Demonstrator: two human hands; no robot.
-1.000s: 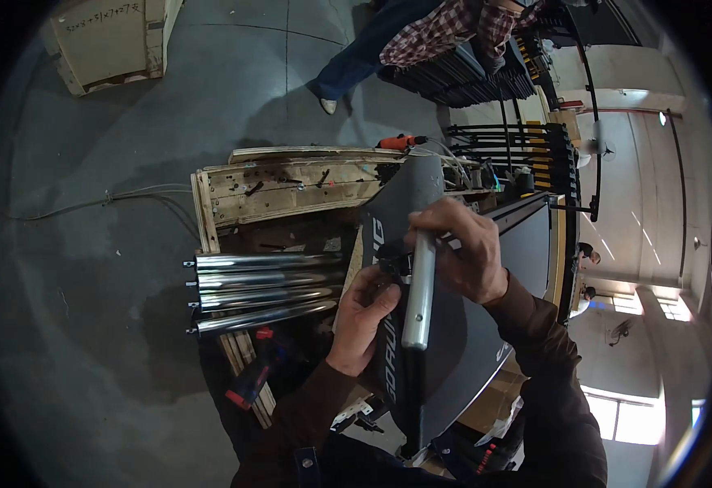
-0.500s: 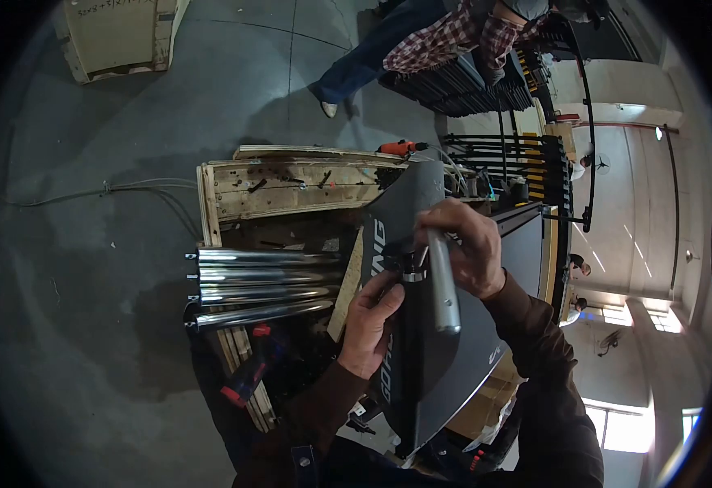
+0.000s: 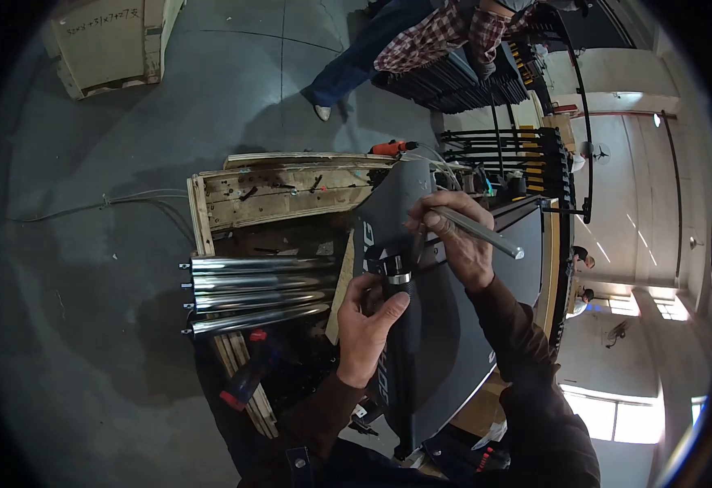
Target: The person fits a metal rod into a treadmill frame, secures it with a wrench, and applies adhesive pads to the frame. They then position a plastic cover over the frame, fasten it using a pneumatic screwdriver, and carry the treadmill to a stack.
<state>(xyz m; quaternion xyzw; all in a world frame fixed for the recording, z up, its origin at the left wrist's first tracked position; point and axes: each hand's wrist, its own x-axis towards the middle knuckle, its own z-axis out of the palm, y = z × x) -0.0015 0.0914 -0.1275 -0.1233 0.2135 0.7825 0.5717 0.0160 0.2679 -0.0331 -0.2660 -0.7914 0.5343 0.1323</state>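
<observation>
My left hand [image 3: 366, 329] is closed round a black cylindrical part [image 3: 391, 267] with a shiny silver ring, thumb along its lower side. Just above it, my right hand [image 3: 463, 244] grips a silver metal tool with a round bar handle [image 3: 486, 233]; its head is hidden by the fingers. A thin, pointed piece [image 3: 418, 246] sticks out below those fingers, apart from the silver ring. Behind both hands lies a dark grey panel [image 3: 441, 342] with white lettering, partly covered by my left hand.
Several chrome tubes [image 3: 258, 283] lie left of the panel, by a wooden crate [image 3: 291, 195] with loose bolts. A red and black power drill [image 3: 250, 374] rests below them; an orange tool [image 3: 392, 148] lies above. A person in a checked shirt [image 3: 421, 45] stands by stacked black frames [image 3: 445, 81].
My right hand has drawn the silver tool away from the ringed part, and the handle has swung from pointing down to pointing right. My left hand has shifted slightly, showing more of the part.
</observation>
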